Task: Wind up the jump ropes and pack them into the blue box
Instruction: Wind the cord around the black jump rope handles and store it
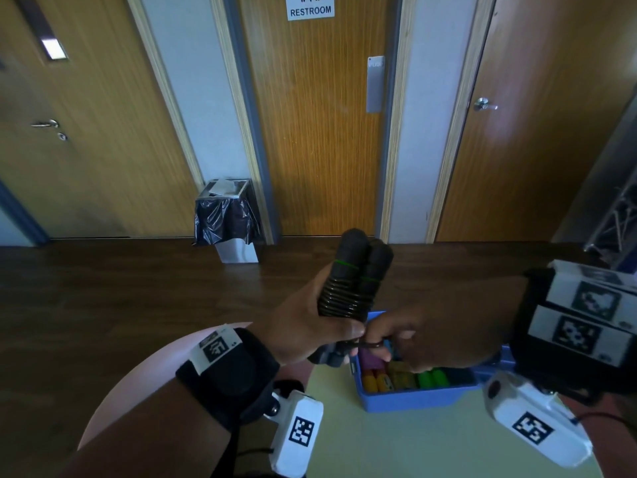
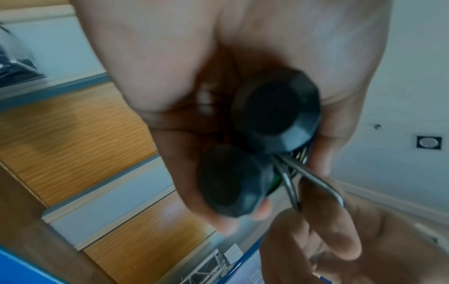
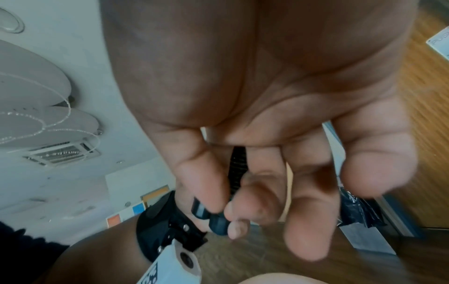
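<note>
- Head view: black jump rope [image 1: 348,288], both handles side by side, is gripped by the left hand [image 1: 306,329] with fingers curled round the wound coils; the handles' long axis runs from 6 up toward 12 o'clock, tilted slightly toward 1. The rope's loose end is pinched by the right hand [image 1: 424,343], just at 4 o'clock of the left thumb. The blue box [image 1: 413,396], directly below both hands on the pale green table [image 1: 396,446], is already stocked with coloured handles.
- Left wrist view: two black handle caps [image 2: 274,113] are seen end-on inside the curled left fingers [image 2: 226,228]; two cord strands [image 2: 313,178] leave at 5 o'clock toward the right-hand fingers.
- Right wrist view: thumb and forefinger of the right hand [image 3: 255,115] are closed on the cord, other fingers loosely apart.
- Judgement: winding is nearly finished; tucking the end falls to the right hand, the box lying at 6 o'clock beneath.
</note>
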A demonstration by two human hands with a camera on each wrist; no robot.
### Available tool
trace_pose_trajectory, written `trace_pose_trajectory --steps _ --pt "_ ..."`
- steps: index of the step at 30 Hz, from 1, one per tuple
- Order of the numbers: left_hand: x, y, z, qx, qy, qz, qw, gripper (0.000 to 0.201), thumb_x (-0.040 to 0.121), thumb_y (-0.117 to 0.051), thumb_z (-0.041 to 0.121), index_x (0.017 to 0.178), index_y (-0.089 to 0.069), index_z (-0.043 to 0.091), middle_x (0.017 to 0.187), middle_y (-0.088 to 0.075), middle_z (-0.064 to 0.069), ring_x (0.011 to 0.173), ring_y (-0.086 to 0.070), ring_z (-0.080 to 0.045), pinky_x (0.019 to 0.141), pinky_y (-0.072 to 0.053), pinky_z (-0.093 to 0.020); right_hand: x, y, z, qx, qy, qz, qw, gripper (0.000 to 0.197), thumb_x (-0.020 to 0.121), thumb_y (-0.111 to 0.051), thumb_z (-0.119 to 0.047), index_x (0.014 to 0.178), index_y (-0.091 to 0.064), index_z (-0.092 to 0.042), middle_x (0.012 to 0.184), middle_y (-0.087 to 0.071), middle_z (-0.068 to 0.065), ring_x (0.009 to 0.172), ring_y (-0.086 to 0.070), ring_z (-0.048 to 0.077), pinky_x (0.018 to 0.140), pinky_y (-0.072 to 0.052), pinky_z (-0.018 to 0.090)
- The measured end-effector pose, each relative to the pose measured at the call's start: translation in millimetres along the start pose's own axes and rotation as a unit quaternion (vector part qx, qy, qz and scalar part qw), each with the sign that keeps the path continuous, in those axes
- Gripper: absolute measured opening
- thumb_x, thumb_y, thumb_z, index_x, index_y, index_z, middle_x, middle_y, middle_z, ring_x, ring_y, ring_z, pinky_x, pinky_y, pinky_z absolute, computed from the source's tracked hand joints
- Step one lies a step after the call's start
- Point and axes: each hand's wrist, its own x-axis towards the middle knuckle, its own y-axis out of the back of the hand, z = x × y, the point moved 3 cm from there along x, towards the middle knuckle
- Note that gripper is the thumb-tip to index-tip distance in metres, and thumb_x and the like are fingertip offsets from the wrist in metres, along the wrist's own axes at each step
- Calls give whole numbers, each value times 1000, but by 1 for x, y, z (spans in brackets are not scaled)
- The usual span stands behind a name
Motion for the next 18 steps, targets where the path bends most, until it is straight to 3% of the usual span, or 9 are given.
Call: trace_pose_trajectory --steps 3,4,6,9,10,11,13,16,18 --pt "-2 -2 -3 -5 6 -17 1000 62 77 -75 11 126 -49 38 91 -63 -18 70 -65 -33 61 -55 -40 1 -7 7 -40 13 28 999 22 93 -52 -6 95 -59 -27 65 -50 -12 58 -45 1 60 -40 17" --pt "-3 -4 -4 -8 11 -27 1000 60 77 -74 12 124 -50 39 92 -63 -19 71 -65 -33 63 -55 -41 4 -10 13 -67 20 59 996 13 94 -52 -20 98 -61 -28 68 -52 -16 61 -48 0 64 -42 17" --pt "-5 -6 -7 -15 20 -39 999 63 78 -74 13 129 -45 36 92 -62 -21 72 -64 -33 63 -54 -41 5 -14 17 -118 28 103 987 21 88 -48 -42 103 -61 -34 74 -54 -23 69 -52 0 71 -48 23" --pt "-5 -8 -9 -21 31 -36 999 69 76 -73 13 134 -40 33 90 -62 -21 68 -65 -31 59 -55 -37 1 -12 11 -83 2 24 996 25 87 -52 -13 102 -59 -33 79 -56 -3 67 -50 8 63 -45 19" --pt "-5 -9 -9 -29 35 -35 998 66 76 -73 14 130 -43 36 90 -63 -20 67 -65 -30 58 -55 -36 -1 -11 10 -79 -5 10 997 27 88 -54 -11 102 -58 -34 80 -57 0 67 -51 10 64 -46 21" --pt "-4 -10 -9 -39 40 -33 998 61 76 -73 15 126 -47 38 90 -62 -21 65 -65 -31 56 -55 -36 -1 -11 9 -96 -10 10 995 23 88 -58 -18 102 -57 -37 82 -59 0 69 -54 13 69 -50 27" --pt "-2 -13 -15 -66 58 -27 996 60 78 -76 21 129 -45 30 93 -60 -27 64 -64 -31 54 -55 -36 -2 -12 2 -144 -6 41 989 20 88 -61 -39 108 -58 -36 87 -62 -5 76 -59 13 78 -53 37" --pt "-4 -23 -25 -135 109 -23 985 71 80 -78 41 138 -42 19 91 -63 -20 63 -60 -29 51 -53 -33 -5 -20 -2 -256 60 138 955 27 93 -54 -52 110 -64 -35 95 -56 -11 85 -55 8 77 -49 31" --pt "-7 -31 -26 -135 140 -36 980 64 87 -64 55 129 -49 9 80 -62 -16 59 -59 -27 49 -51 -30 -14 -26 -11 -349 117 248 896 23 93 -51 -53 105 -65 -40 94 -42 -16 87 -43 3 71 -39 27"
